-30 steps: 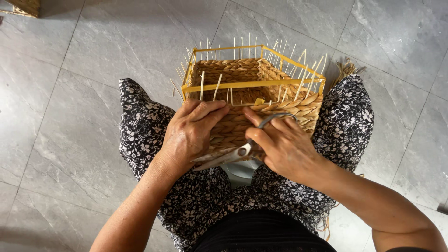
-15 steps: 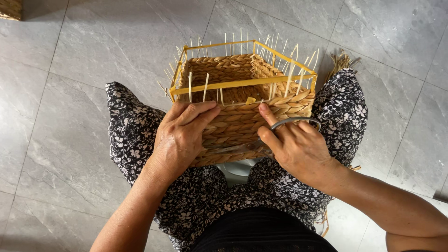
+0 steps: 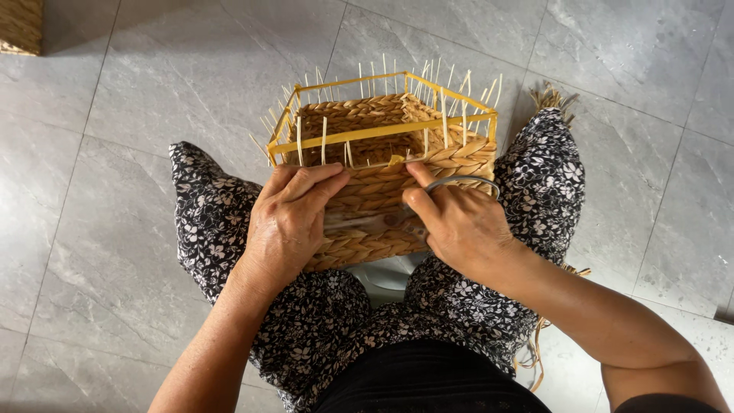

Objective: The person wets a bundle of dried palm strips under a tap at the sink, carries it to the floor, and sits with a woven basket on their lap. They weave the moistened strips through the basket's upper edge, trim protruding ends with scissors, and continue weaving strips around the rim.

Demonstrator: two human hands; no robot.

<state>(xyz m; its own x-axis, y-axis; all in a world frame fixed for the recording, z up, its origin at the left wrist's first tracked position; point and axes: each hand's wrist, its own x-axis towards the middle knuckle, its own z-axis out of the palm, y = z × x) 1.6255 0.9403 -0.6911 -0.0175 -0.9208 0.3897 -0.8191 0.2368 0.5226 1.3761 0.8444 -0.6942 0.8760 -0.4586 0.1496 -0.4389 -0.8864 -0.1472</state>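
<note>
Resting on lap above grey tiled floor (image 3: 153, 84): woven basket (image 3: 382, 180). Left hand (image 3: 290, 218) flat on near wall, fingers together. Right hand (image 3: 459, 226) grips scissors (image 3: 459, 183), fingers curled through loop.

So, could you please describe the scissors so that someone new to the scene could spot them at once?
Start at the square woven basket with the yellow frame, resting on the person's lap. On its near wall lie the left hand and the right hand. The scissors are in the right hand: their grey metal handle loop is the only metal among the straw.
</note>
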